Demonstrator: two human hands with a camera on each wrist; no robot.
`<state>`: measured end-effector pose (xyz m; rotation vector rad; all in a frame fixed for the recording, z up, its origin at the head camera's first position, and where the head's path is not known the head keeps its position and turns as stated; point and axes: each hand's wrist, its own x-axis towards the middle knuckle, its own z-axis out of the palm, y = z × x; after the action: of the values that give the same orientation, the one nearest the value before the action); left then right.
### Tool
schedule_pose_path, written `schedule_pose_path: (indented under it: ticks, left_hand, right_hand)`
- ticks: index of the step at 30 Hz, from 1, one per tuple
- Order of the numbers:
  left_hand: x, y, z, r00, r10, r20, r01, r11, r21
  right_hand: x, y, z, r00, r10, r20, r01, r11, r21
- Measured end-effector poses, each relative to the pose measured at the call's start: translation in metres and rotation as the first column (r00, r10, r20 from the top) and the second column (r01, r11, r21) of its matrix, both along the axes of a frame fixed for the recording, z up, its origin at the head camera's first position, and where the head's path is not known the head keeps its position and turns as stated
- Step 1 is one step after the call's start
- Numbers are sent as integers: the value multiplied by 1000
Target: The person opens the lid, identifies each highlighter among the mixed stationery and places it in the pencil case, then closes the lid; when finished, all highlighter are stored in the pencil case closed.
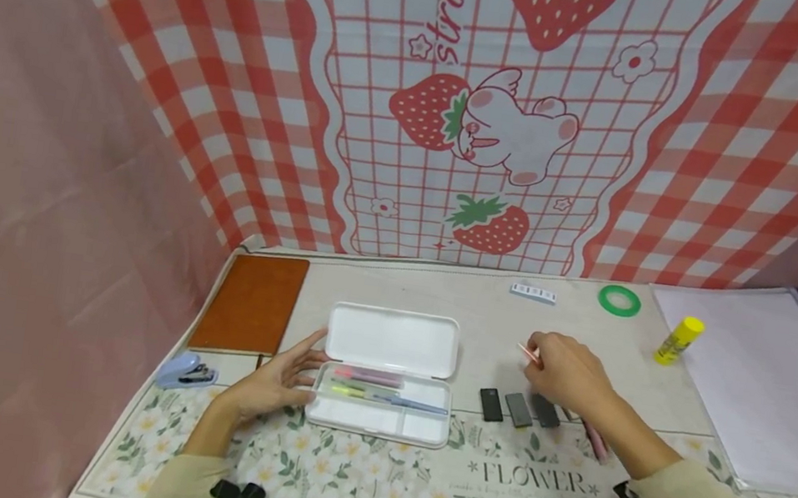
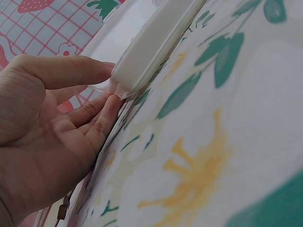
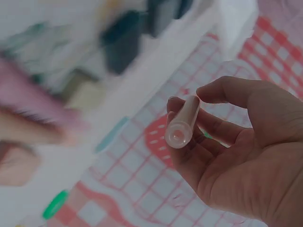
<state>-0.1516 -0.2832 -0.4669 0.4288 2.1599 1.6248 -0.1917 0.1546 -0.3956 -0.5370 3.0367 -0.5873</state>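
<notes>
An open white pencil case [image 1: 380, 427] lies on the table, lid folded back, with several pens [image 1: 379, 398] in its tray. At its left end is my left hand [image 1: 279, 380]. Thumb and fingertips touch the case's end wall [image 2: 137, 71] in the left wrist view, the fingers fairly straight. My right hand [image 1: 568, 372] is raised over the table, right of the case. Between thumb and fingers it pinches a slim pale-pink pen [image 3: 184, 120], whose round translucent end faces the right wrist camera.
Black and grey blocks [image 1: 491, 405] and a pink item [image 1: 596, 441] lie near the right forearm. Behind are a small white-blue box [image 1: 533, 294], green tape [image 1: 619, 301], a yellow glue stick [image 1: 679, 341] and a white sheet [image 1: 751, 388]. A brown notebook [image 1: 252, 301] and blue stapler [image 1: 186, 372] are left.
</notes>
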Motion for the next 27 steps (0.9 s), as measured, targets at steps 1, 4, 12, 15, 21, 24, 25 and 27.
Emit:
schedule_pose_path:
  ticks: [1,4,12,15,21,24,25,27]
  left_hand:
    - [0,0,0,1000,-1,1,1,1000,1]
    - [0,0,-1,1000,1,-2,-1,1000,2]
    - [-2,0,-1,1000,4,-3,-4,1000,14]
    - [-2,-1,-2,1000,0,-2,0,1000,17]
    - [-3,-1,-3,1000,0,-6,0,1000,21]
    - [-3,-1,-3,1000,6,-3,-6,1000,24]
    - [-3,-1,-3,1000,7,-2,-7,1000,27]
    - [-3,-1,-2,1000,10,5,-10,1000,23]
  right_hand:
    - [1,-5,2,1000,13,-13,-13,1000,-9]
    - [3,-25,12,997,54,-49,-56,998,-42]
    - [14,-90,25,979,170,-117,-182,977,-106]
    - [14,-114,21,969,216,-122,-232,962,-144]
    - [14,-149,4,931,342,-128,-363,905,-224]
    - [14,-156,-8,917,385,-105,-399,892,-212]
    - [14,-157,-11,916,390,-91,-401,894,-202]
    - [14,-157,-17,920,387,-62,-391,903,-176]
